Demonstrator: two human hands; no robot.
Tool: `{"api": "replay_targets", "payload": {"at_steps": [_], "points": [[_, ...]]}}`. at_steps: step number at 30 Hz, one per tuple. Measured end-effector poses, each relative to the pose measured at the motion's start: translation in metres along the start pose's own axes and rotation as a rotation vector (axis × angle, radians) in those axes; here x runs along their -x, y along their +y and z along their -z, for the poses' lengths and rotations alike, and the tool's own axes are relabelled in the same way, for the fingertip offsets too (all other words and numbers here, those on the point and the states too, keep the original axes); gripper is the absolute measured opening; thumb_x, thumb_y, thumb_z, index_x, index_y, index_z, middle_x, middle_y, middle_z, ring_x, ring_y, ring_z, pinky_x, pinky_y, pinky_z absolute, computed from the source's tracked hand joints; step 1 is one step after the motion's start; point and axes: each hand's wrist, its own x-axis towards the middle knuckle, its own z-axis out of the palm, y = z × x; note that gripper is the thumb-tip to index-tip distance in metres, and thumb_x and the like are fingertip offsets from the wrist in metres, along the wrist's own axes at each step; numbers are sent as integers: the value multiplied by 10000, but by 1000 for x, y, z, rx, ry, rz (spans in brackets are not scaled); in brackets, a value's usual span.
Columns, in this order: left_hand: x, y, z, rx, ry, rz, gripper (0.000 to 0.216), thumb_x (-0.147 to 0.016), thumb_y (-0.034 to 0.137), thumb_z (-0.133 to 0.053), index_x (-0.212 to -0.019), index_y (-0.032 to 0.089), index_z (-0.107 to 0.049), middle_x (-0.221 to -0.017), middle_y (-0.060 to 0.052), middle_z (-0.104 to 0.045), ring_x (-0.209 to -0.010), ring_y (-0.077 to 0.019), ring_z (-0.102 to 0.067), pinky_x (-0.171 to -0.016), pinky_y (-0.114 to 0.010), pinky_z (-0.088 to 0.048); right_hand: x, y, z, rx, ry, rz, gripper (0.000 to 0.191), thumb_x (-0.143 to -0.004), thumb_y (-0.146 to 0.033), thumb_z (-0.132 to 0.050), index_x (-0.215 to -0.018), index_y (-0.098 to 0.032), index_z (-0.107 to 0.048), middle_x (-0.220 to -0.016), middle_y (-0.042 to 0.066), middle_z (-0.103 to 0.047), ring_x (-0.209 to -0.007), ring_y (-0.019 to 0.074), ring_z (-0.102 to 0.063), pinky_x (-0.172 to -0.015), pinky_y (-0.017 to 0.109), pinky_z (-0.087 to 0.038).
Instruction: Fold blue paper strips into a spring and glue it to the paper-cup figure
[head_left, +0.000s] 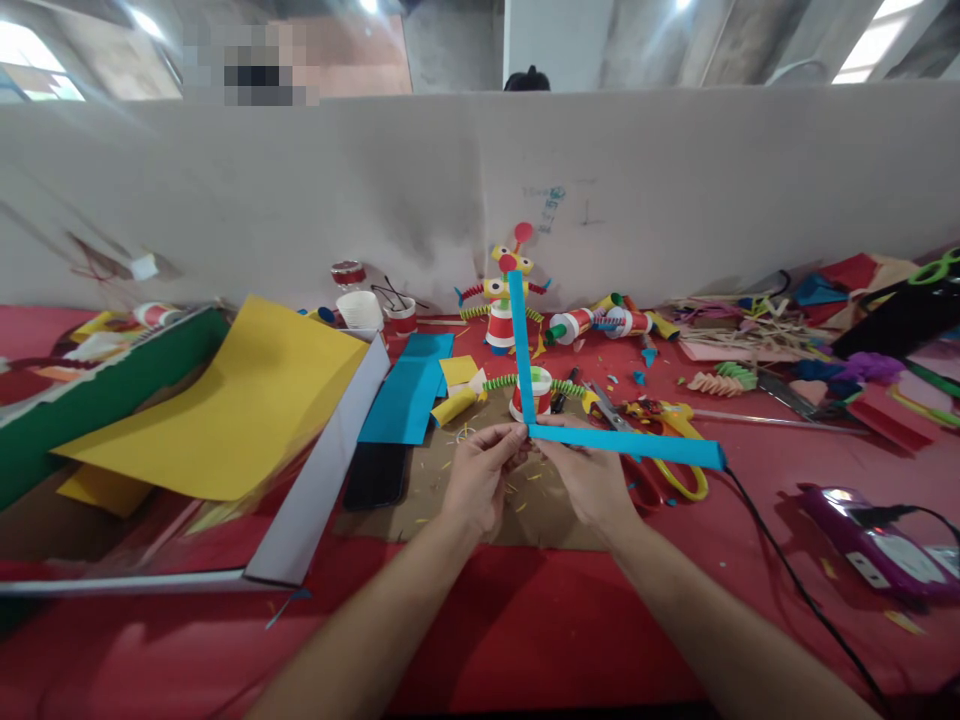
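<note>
Two blue paper strips [630,443] meet at a corner in an L shape, one pointing up and the other to the right. My left hand [484,468] pinches that corner between thumb and fingers. From the other side my right hand [589,480] grips the same joint, its fingertips partly hidden behind the strip. Just beyond stands a red and white paper cup [517,402] with green folded-paper arms, partly covered by the upright strip. Beneath my hands lies a brown cardboard mat [450,510] scattered with yellow scraps.
At left, a box [300,500] holds yellow paper [225,410]. Blue sheets [405,400] and a black phone [375,475] lie beside it. Scissors [679,470] and a yellow glue gun [664,412] sit at right, near a purple power strip [877,545]. Finished cup figures [501,325] stand behind.
</note>
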Motion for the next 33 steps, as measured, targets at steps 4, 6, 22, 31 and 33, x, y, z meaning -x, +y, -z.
{"api": "replay_targets", "payload": {"at_steps": [4,6,22,31,33], "points": [[-1,1,-1,-28,4,-15,160,-662,279,-756,-741,141,-735,-665,-40,-689,-605,-92,-585,-647,-219,-456,1,-3,0,10,-20,8,80,-741,-290,-674,-758,-222,-713,-770,3,-695,-757,175,-624,-733,331,-516],[-2,0,-1,-35,31,-37,174,-654,290,-761,-741,141,-736,-663,-38,-686,-617,-97,-586,-665,-230,-458,1,-6,-1,21,-52,6,81,-753,-284,-660,-743,-223,-713,-733,-3,-692,-742,181,-627,-735,341,-519],[-1,5,-1,115,80,38,132,-643,239,-767,-709,155,-689,-680,-3,-669,-637,-89,-610,-650,-211,-478,-5,-2,1,-90,-37,-125,143,-703,-298,-718,-788,-183,-718,-720,18,-704,-672,155,-633,-694,316,-520],[-1,9,-1,-18,68,-39,159,-642,268,-768,-678,140,-681,-677,-12,-662,-644,-100,-602,-673,-228,-479,-7,-3,2,-162,-63,-203,149,-667,-295,-749,-767,-187,-722,-688,6,-705,-636,136,-632,-684,297,-515],[-1,8,-2,-9,65,-51,157,-643,263,-767,-676,142,-674,-671,-6,-657,-642,-100,-602,-678,-232,-480,-7,-3,3,-155,-66,-204,157,-665,-301,-750,-764,-182,-721,-673,8,-702,-630,137,-631,-677,295,-514]]}}
